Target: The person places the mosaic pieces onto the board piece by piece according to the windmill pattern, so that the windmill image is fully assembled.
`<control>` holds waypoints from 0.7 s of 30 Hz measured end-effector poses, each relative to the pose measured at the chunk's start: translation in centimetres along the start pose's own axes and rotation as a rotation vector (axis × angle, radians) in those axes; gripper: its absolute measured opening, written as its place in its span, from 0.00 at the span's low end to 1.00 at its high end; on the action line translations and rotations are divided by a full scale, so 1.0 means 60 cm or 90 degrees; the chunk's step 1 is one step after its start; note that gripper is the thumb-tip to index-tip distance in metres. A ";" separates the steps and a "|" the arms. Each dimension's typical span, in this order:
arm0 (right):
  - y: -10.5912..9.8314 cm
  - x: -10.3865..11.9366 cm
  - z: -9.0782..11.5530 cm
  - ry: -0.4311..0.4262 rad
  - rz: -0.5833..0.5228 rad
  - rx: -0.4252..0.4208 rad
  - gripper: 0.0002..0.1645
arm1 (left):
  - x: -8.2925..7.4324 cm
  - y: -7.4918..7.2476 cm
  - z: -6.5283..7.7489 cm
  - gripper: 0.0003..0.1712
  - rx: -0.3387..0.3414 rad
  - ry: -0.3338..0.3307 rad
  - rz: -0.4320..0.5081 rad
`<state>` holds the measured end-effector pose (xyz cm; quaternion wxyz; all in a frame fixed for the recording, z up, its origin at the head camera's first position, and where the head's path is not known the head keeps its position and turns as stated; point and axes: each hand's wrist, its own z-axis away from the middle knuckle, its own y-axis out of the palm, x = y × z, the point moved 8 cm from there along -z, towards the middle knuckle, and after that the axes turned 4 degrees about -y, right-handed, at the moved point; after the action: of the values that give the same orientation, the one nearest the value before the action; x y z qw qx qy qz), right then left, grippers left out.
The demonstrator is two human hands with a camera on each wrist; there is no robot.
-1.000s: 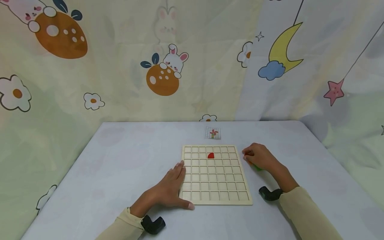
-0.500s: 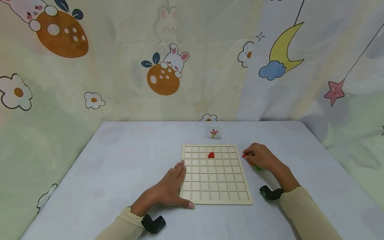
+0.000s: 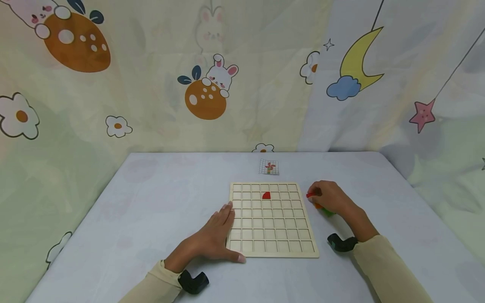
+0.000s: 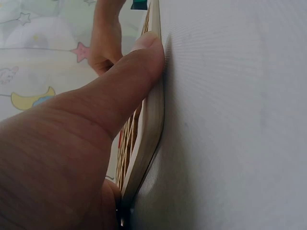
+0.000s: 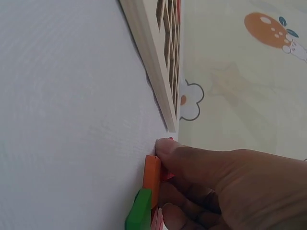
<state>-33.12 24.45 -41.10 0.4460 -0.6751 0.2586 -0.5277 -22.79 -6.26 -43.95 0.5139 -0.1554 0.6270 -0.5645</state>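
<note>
A pale wooden grid board (image 3: pixel 276 223) lies on the table, with one red quarter-round piece (image 3: pixel 267 195) in a cell of its second row. My left hand (image 3: pixel 214 235) rests along the board's left side, fingers straight and thumb spread at the near corner; the left wrist view shows the thumb (image 4: pixel 139 64) against the board's edge. Off the board's right side, my right hand (image 3: pixel 329 197) pinches a small red piece (image 3: pixel 310 195), mostly hidden by the fingers. Under and beside that hand are an orange piece (image 5: pixel 151 175) and a green piece (image 5: pixel 139 211).
A small card (image 3: pixel 269 167) printed with a grid and a pinwheel-like picture lies behind the board. Black curved devices (image 3: pixel 194 282) are worn at both wrists. A patterned cloth backdrop (image 3: pixel 159 84) rises behind the white-covered table (image 3: pixel 151 202).
My right hand has shifted very slightly right and lifted a little, so more of the red, orange and green pieces shows. The left hand and board stay in place.
</note>
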 end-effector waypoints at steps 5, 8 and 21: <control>-0.007 0.005 0.004 -0.013 -0.003 -0.023 0.07 | 0.001 0.001 0.000 0.75 0.001 -0.003 -0.003; -0.010 0.006 0.004 -0.015 -0.006 -0.036 0.08 | 0.002 0.001 0.000 0.75 0.002 -0.005 -0.001; -0.009 0.042 -0.006 -0.017 -0.060 -0.073 0.09 | -0.001 0.000 0.000 0.76 0.001 -0.001 0.001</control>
<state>-32.74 22.54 -39.41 0.3849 -0.7181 0.2500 -0.5232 -22.78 -6.22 -43.95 0.5148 -0.1546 0.6262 -0.5647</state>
